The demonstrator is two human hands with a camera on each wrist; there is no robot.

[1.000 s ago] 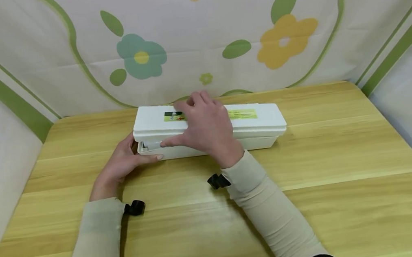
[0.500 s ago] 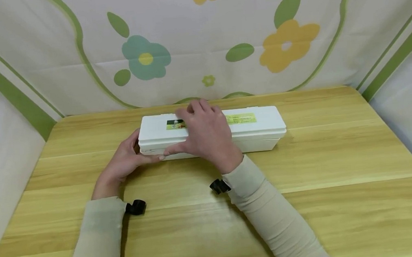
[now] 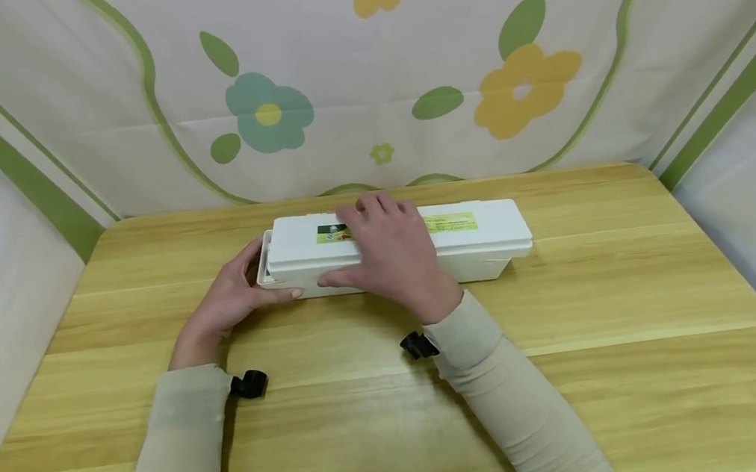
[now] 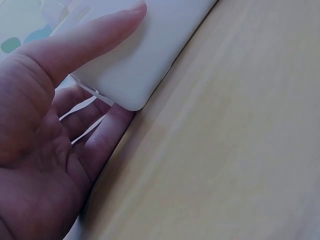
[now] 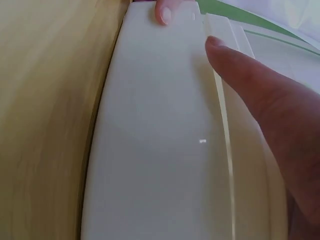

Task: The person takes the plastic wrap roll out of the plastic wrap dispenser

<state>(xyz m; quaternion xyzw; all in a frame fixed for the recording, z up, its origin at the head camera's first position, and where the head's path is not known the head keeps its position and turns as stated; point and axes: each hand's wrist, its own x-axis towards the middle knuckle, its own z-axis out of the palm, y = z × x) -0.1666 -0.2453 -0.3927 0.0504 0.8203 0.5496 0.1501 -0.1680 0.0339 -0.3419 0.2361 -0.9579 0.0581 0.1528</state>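
Note:
A long white plastic box [image 3: 472, 270] lies crosswise near the back of the table. Its white lid [image 3: 499, 233], with a green and yellow label [image 3: 451, 222], sits shifted rightward, so a strip of the open left end shows. My left hand [image 3: 224, 298] grips that end of the box, thumb on the front wall and fingers around the end; the left wrist view shows the thumb flat on the wall [image 4: 135, 75]. My right hand [image 3: 396, 257] spans the lid from above, fingers toward its back edge and thumb by the front rim. What lies inside is mostly hidden.
The wooden table [image 3: 340, 419] extends in front of the box and to both sides. A white cloth with printed flowers [image 3: 374, 116] hangs right behind the table's back edge. Small black devices [image 3: 249, 384] are strapped at both wrists.
One second ago the lid's left side was raised, with a gap at the front. It came down level on the box, then slid right with my right hand; the left hand barely moved.

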